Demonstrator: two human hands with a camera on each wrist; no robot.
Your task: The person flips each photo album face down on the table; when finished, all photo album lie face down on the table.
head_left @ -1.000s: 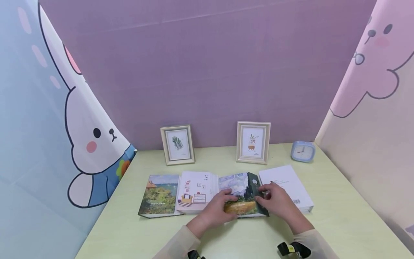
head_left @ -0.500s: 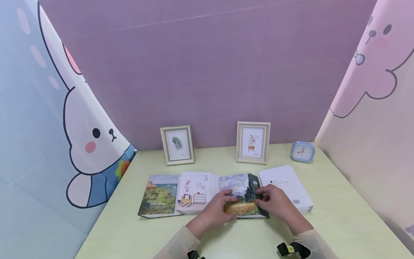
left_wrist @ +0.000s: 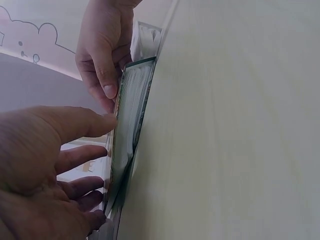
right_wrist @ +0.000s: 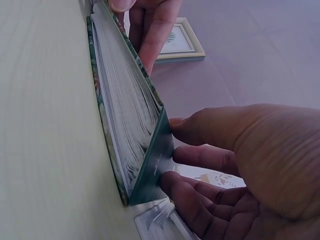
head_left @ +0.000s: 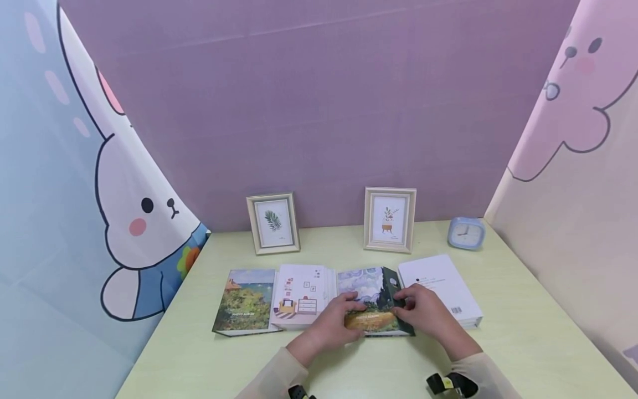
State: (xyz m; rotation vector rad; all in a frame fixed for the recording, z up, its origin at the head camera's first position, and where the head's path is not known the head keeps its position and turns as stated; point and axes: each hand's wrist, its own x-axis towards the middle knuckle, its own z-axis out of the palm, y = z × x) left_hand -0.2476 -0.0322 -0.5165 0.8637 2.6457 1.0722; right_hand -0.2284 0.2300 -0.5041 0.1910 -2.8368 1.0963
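A closed photo album with a painted landscape cover lies on the table in the head view, its dark green spine facing right. My left hand rests its fingertips on the front cover, fingers spread and loosely bent. From the other side, my right hand touches the spine with thumb and fingertips, next to the cover's right edge. Both wrist views show the album's page edges between the covers. The left hand hides part of the cover's lower left.
To the left lie an album with a seaside painting and a white album with room drawings. A white album lies at the right. Behind stand a leaf picture frame, a potted-plant picture frame and a blue clock.
The far edge of the landscape album has shifted very slightly towards me, and more of its cover lettering shows. My right hand has moved slightly down; my left hand stays in place.
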